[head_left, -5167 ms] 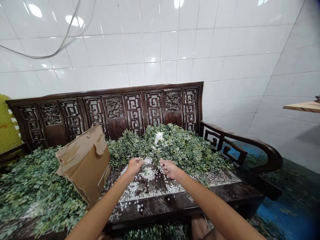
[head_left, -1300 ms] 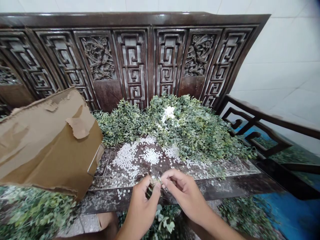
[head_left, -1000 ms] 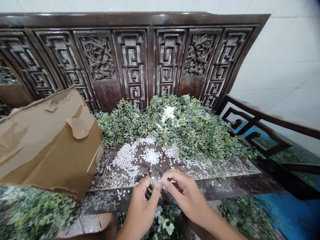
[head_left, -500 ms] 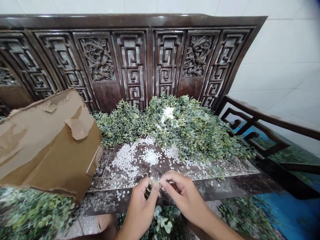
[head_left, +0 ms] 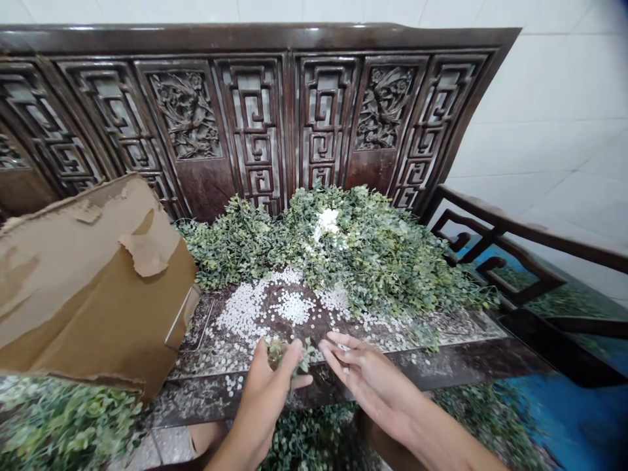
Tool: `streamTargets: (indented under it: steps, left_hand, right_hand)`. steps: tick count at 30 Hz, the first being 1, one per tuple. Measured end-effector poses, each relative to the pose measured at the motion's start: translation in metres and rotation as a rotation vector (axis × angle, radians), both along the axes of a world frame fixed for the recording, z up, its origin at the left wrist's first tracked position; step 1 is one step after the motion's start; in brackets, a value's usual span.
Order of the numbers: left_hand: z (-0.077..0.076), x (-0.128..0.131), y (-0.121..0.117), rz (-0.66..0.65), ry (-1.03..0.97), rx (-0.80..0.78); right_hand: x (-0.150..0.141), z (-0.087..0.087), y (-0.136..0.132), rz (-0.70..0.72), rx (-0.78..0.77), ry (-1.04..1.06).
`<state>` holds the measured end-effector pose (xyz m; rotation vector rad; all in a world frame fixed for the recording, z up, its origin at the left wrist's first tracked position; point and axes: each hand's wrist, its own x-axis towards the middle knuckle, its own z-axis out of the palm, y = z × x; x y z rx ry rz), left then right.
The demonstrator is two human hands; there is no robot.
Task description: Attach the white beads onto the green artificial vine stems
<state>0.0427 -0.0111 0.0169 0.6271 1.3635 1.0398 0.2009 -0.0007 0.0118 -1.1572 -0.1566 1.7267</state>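
My left hand (head_left: 267,392) is closed around a small sprig of green artificial leaves (head_left: 277,350), held just above the front edge of the dark wooden bench seat (head_left: 441,366). My right hand (head_left: 366,373) hovers beside it with fingers spread and nothing in it. Many small white beads (head_left: 255,314) lie scattered over the seat in front of both hands. Behind the beads rises a heap of green leafy sprigs (head_left: 373,255) with a white patch on top.
A torn cardboard box (head_left: 93,288) leans on the seat at the left, over more greenery (head_left: 63,418). The carved bench back (head_left: 255,124) stands behind, a curved armrest (head_left: 515,242) at the right. Leaves lie on the floor below; white tiled wall behind.
Both hands were pinched together on the sprig at the seat's edge. Now the right hand has let go and opened, and the left has lifted the sprig slightly leftward.
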Motion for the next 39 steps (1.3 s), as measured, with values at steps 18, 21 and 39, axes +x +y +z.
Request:
streamTargets:
  steps: [18,21,39]
  left_hand:
    - [0.004,-0.006,0.003,-0.176,0.067,0.106]
    - [0.004,-0.006,0.003,-0.189,0.107,0.153]
    - [0.009,-0.011,-0.003,-0.264,0.223,0.177]
  right_hand:
    - [-0.001,0.006,0.002,-0.063,0.042,0.081]
    - [-0.002,0.001,0.002,-0.048,0.036,0.033]
    - [0.001,0.017,0.004,0.441,0.419,-0.48]
